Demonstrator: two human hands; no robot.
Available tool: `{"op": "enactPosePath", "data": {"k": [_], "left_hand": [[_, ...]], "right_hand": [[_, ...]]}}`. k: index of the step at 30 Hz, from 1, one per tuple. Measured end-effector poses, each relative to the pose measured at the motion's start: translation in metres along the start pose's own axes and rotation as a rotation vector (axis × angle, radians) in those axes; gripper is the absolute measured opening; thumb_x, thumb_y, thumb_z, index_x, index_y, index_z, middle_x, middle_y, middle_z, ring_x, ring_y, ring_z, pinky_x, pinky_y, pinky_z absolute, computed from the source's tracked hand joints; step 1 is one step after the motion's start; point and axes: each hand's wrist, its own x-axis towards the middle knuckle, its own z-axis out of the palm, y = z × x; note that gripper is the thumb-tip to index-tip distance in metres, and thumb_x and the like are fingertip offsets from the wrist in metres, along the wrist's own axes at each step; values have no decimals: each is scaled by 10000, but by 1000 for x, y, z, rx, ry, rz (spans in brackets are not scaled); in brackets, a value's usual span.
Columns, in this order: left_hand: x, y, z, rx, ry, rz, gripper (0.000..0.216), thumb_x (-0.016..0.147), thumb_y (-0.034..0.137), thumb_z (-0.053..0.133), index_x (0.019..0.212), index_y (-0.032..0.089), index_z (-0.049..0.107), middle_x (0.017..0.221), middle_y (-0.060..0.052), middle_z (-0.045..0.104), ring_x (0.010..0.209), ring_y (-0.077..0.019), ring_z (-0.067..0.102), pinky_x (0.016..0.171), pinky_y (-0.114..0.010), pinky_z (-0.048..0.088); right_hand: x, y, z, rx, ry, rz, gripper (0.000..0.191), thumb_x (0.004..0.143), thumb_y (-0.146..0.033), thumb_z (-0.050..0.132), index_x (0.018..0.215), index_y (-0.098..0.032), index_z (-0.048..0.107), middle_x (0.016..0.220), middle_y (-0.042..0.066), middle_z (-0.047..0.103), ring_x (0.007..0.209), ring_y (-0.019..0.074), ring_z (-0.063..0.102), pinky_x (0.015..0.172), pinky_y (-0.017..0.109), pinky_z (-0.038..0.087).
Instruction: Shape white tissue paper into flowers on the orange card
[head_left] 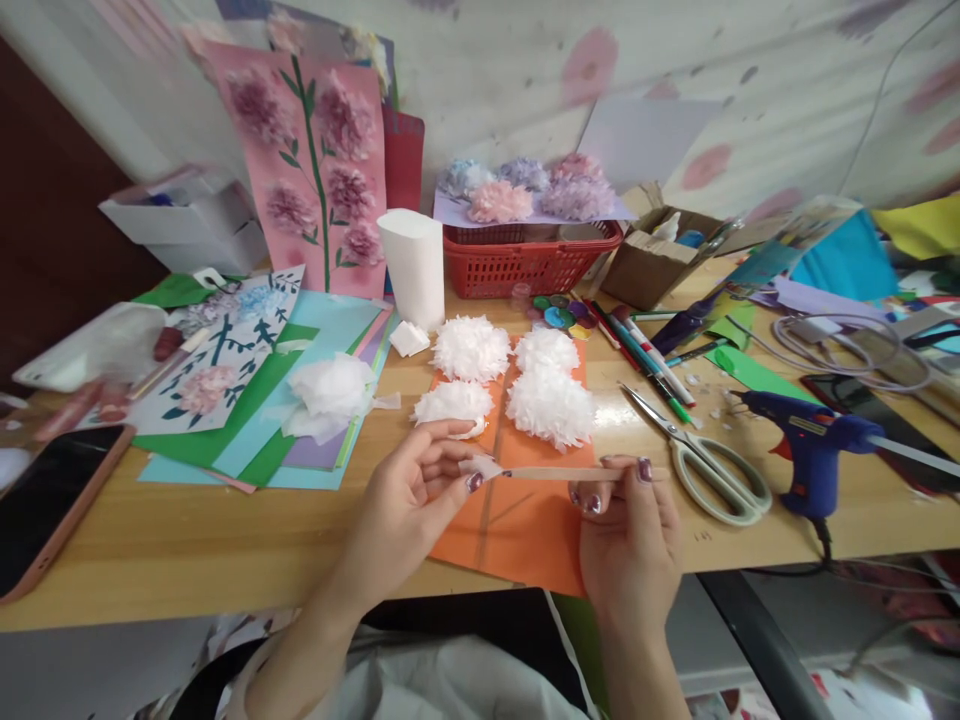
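Between the thumb and fingers of my left hand [405,500] is a small piece of white tissue paper [480,467]. My right hand [630,520] pinches a thin, pale wooden stick [562,474], held level, whose dark tip touches or nearly touches the tissue. Both hands are above an orange sheet [525,530] with a lengthwise crease. Fluffy white paper flowers [550,405] sit on its far part. Just behind my left fingers shows a small rounded whitish thing [474,430], which I cannot make out.
Scissors [712,465] and a blue glue gun [806,440] lie at right, beside markers [652,360]. Left are stacked coloured papers [322,475], white tissue [330,395] and a phone [60,510]. Behind stand a paper roll [412,265] and red basket [525,268].
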Motion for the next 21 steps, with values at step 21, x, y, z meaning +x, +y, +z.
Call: {"op": "enactPosePath", "data": {"k": [21], "left_hand": [[-9, 4, -1, 9, 2, -88, 304, 877, 343, 687, 1118, 183, 595, 1030, -86, 782, 963, -210, 751, 930, -325, 571]], "right_hand": [[0, 5, -6, 126, 44, 15, 231, 891, -444, 686, 840, -220, 708, 551, -49, 530, 550, 102, 480, 600, 250, 405]]}}
